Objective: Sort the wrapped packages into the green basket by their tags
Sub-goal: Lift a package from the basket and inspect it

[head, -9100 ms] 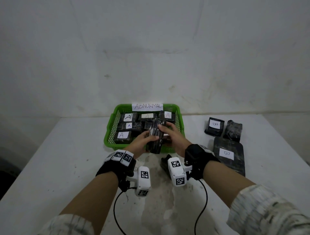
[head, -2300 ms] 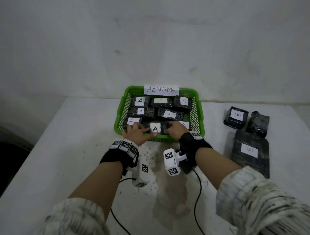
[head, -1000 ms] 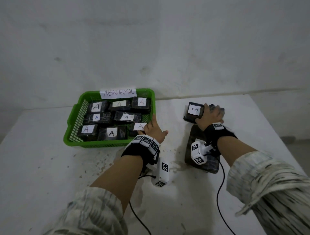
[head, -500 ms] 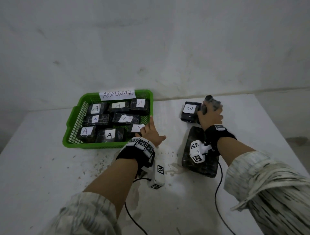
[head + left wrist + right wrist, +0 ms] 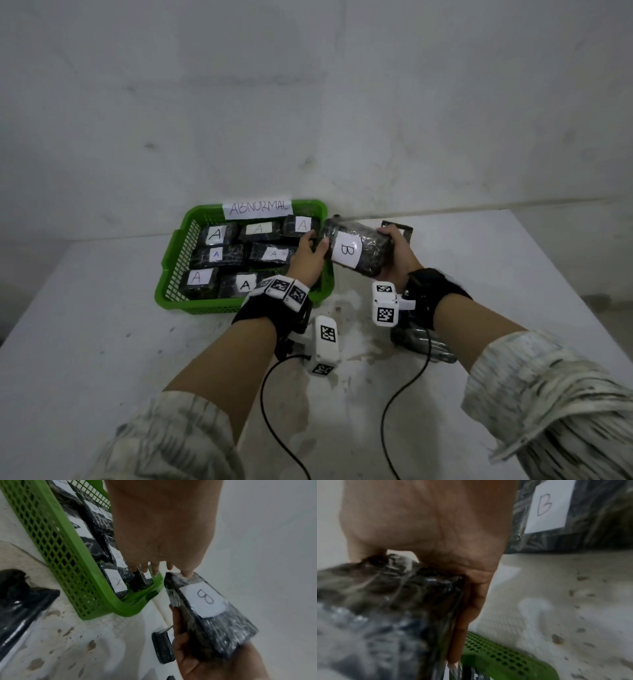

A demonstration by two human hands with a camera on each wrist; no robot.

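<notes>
A black wrapped package with a white tag "B" [image 5: 356, 251] [image 5: 205, 608] hangs in the air just right of the green basket [image 5: 178, 301] [image 5: 68, 561]. My right hand [image 5: 394, 246] [image 5: 185, 642] grips its right end, fingers curled under it; the right wrist view shows that package [image 5: 385, 601] blurred against my palm. My left hand [image 5: 313, 241] [image 5: 159, 569] is over the basket's right rim, its thumb touching the package's left end and its fingers not around it. The basket bears an "ABNORMAL" label [image 5: 257, 208] and holds several packages tagged "A" [image 5: 215, 234].
A small black package [image 5: 399, 228] [image 5: 163, 646] lies on the white table behind my right hand. A large flat package tagged "B" [image 5: 421, 342] [image 5: 573, 513] lies under my right wrist. The table [image 5: 102, 342] meets a wall at the back.
My right hand has lifted the "B" package from the back right of the table and carried it left toward the basket. My left hand has risen to meet its end.
</notes>
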